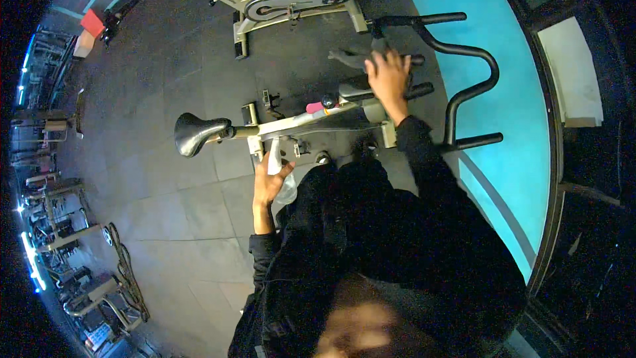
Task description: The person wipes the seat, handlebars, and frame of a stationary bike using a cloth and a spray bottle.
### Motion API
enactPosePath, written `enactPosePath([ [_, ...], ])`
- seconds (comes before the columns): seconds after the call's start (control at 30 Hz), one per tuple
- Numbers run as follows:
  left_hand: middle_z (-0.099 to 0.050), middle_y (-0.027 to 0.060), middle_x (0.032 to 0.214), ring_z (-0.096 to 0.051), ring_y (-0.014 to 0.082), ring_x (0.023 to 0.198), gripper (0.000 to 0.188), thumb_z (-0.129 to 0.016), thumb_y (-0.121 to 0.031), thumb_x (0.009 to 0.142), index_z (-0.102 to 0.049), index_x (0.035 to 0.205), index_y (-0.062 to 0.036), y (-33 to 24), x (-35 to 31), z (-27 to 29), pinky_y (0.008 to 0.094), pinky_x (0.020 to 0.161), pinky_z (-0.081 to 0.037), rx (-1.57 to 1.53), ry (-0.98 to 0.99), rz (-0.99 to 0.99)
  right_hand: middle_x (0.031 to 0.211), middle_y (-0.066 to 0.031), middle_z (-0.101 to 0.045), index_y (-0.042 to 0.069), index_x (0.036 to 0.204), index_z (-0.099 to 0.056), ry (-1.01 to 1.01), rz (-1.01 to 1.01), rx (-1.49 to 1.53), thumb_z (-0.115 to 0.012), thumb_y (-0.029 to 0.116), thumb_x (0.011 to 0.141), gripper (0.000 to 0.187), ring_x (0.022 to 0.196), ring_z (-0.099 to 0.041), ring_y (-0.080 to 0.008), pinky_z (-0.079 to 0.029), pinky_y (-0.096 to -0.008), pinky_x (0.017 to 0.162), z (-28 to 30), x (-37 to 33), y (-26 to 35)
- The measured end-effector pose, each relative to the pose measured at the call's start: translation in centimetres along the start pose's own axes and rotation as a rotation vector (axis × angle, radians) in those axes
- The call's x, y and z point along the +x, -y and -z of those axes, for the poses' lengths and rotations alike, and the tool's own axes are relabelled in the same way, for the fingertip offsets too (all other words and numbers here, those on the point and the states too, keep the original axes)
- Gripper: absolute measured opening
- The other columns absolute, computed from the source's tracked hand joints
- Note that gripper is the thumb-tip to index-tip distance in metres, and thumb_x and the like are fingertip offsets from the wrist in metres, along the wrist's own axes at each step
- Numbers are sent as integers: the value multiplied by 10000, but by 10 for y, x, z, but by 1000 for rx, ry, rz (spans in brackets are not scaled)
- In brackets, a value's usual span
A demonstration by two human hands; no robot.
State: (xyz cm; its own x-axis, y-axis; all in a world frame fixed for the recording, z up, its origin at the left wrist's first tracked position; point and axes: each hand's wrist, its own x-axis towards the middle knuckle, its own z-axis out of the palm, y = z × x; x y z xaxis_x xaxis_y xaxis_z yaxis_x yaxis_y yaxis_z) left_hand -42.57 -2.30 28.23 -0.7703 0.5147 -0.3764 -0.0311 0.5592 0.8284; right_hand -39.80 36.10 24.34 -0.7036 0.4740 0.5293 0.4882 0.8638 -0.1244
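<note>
A spin bike stands before me, with its black saddle (196,134) at the left and its black handlebar (419,90) at the right. My left hand (266,184) is closed around a spray bottle (286,189) with a white top and a see-through body, below the bike's frame (291,123). Over the handlebar lies my right hand (389,81), palm down and fingers spread. Limp grey material, seemingly a cloth (348,59), shows beside and beyond its fingers; how far it runs under the palm is hidden.
Another spin bike (298,8) stands at the far side. A larger looped black handlebar (493,69) rises at the right, over a turquoise floor strip (510,179). Gym machines (73,238) line the left edge. A red block (93,23) lies at the far left.
</note>
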Motion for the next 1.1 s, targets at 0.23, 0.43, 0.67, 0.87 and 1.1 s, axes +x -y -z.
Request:
enactPosePath([
  [0.23, -673, 122, 882, -630, 237, 811, 396, -780, -225, 781, -618, 1054, 11, 4, -3, -8, 361, 754, -496, -30, -17, -14, 1134, -99, -650, 131, 1032, -699, 21, 282, 261, -653, 301, 851, 253, 1142, -553, -281, -378, -475, 999, -41, -22, 63],
  [0.43, -677, 113, 846, -642, 222, 789, 407, -766, -222, 785, -605, 1093, -9, 0, -8, 1, 356, 745, -506, -43, -136, -67, 988, -123, -638, 114, 1017, -688, 60, 281, 274, -651, 248, 839, 226, 983, -587, -325, -439, -494, 833, 4, 18, -31],
  [0.67, -684, 97, 862, -633, 178, 794, 360, -751, -181, 794, -608, 1079, -13, 14, -13, -11, 332, 743, -504, -70, -105, -108, 1101, -132, -652, 98, 908, -709, -109, 152, 175, -673, 235, 819, 167, 1124, -565, -291, -401, -455, 948, -15, -43, 60],
  [0.87, -676, 88, 847, -623, 180, 778, 392, -776, -217, 793, -603, 1072, -3, -8, -22, -12, 335, 740, -496, -19, 4, -128, 1100, -85, -621, 121, 984, -693, 83, 368, 198, -668, 189, 791, 206, 1047, -543, -290, -426, -449, 812, 10, -31, 37],
  [1.1, -674, 108, 893, -629, 198, 812, 450, -781, -267, 785, -597, 1097, 1, 21, -32, -7, 340, 754, -501, 16, -63, -143, 868, -129, -567, 96, 880, -635, -203, -31, 78, -600, 159, 801, 107, 857, -534, -335, -435, -477, 711, 25, -7, -26],
])
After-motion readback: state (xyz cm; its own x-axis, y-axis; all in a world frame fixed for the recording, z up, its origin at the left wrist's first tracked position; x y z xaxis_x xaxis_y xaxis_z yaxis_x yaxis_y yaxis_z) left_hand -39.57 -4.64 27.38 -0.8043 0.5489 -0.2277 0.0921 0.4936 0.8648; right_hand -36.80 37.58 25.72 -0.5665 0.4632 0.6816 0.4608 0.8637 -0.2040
